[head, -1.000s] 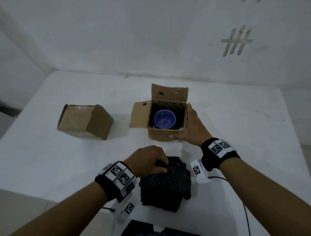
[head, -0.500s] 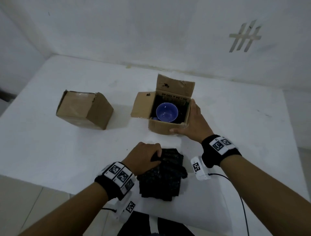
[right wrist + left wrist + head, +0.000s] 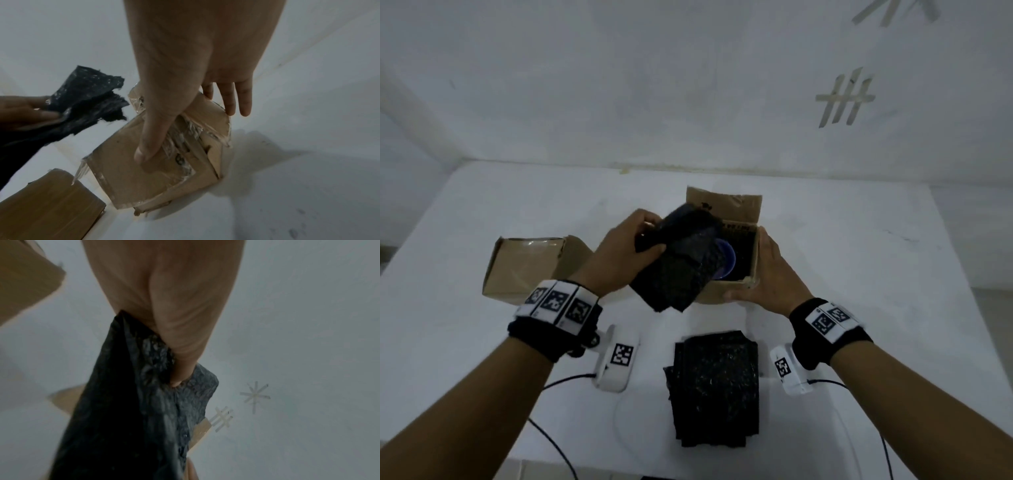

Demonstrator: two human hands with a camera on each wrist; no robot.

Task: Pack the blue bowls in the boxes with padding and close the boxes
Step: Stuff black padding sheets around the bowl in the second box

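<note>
The open cardboard box [image 3: 724,205] stands mid-table with a blue bowl [image 3: 726,262] inside, half hidden. My left hand [image 3: 642,241] holds a black padding sheet [image 3: 681,263] in the air over the box's left half. In the left wrist view the thumb of my left hand [image 3: 176,356] presses into the padding sheet [image 3: 144,410]. My right hand [image 3: 767,274] rests against the box's right side. In the right wrist view my right hand [image 3: 191,104] has its straight thumb on the front wall of the open box [image 3: 131,175] and straight fingers along the side.
A closed cardboard box [image 3: 527,267] lies to the left; the right wrist view shows this closed box [image 3: 47,204] too. A stack of black padding sheets [image 3: 717,387] sits near the table's [image 3: 876,274] front edge between my wrists. White walls rise behind.
My left hand has lifted one padding sheet off the stack and carried it up over the open box. The right hand stays on the box.
</note>
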